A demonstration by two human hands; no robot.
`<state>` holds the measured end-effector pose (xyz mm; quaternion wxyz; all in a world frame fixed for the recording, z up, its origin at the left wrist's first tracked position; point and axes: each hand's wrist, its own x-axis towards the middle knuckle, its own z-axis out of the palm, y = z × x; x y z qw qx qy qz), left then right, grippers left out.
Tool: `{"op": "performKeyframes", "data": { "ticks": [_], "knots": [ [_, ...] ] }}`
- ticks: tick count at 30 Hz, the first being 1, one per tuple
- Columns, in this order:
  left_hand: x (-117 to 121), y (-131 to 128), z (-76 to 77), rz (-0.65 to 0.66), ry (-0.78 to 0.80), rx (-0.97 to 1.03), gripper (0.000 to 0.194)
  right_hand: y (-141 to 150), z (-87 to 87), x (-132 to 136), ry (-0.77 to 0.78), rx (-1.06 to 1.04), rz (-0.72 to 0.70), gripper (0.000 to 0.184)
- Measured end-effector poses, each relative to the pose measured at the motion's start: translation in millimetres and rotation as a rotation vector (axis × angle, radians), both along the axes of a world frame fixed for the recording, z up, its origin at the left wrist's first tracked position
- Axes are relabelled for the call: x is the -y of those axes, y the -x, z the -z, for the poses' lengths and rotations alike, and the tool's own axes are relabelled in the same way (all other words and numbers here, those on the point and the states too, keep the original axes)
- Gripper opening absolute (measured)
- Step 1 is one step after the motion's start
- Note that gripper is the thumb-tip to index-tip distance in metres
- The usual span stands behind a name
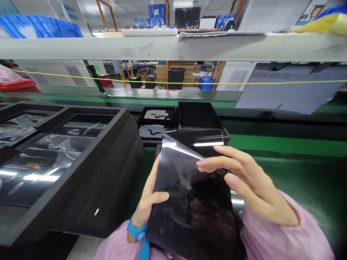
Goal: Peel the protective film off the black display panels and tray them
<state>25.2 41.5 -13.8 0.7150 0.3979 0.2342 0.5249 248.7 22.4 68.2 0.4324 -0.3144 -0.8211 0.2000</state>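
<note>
Holding one black panel (179,216), left grip (148,195) clamped on it.
Right grip (252,180) parted, touching one clear film (184,167); beyond the panel, two grey parts (146,130).

Shiny green workbench (292,173) here: big stack of black foam trays (108,175) at the left, plus a plain black tray (197,113) toward the back, right beside some smaller black trays (174,115).

Stacked trays (114,166) stand left of the panel (187,202), shelf (108,48) behind.

Glossy panel (189,224), plastic film (187,169), matt tray (119,159)
</note>
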Motion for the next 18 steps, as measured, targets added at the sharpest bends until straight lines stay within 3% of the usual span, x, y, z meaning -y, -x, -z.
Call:
{"op": "performKeyframes", "data": {
  "ticks": [2, 4, 7, 11, 15, 18],
  "knots": [
    [-3, 4, -5.4, 0.07, 0.062, 0.04, 0.081, -10, -5.5, -6, 0.085, 0.123, -0.245, 0.065],
    [-5, 9, -11.4, 0.137, 0.109, 0.083, 0.082, -19, -11.0, -10, 0.024, 0.318, -0.406, 0.065],
    [-4, 12, -21.3, 0.18, 0.164, 0.127, 0.082, -27, -16.2, -11, -0.073, 0.506, -0.424, 0.044],
    [-4, 6, -27.8, 0.061, 0.201, 0.102, 0.061, -22, -13.6, -8, -0.162, 0.402, -0.3, 0.007],
    [-6, 2, -16.5, -0.244, 0.123, -0.05, 0.035, 0, -2.7, -9, -0.36, 0.031, 0.134, 0.013],
    [-8, 9, -0.2, -0.333, 0.131, -0.138, 0.035, 18, 5.8, -12, -0.333, -0.22, 0.298, 0.017]
  ]
}}
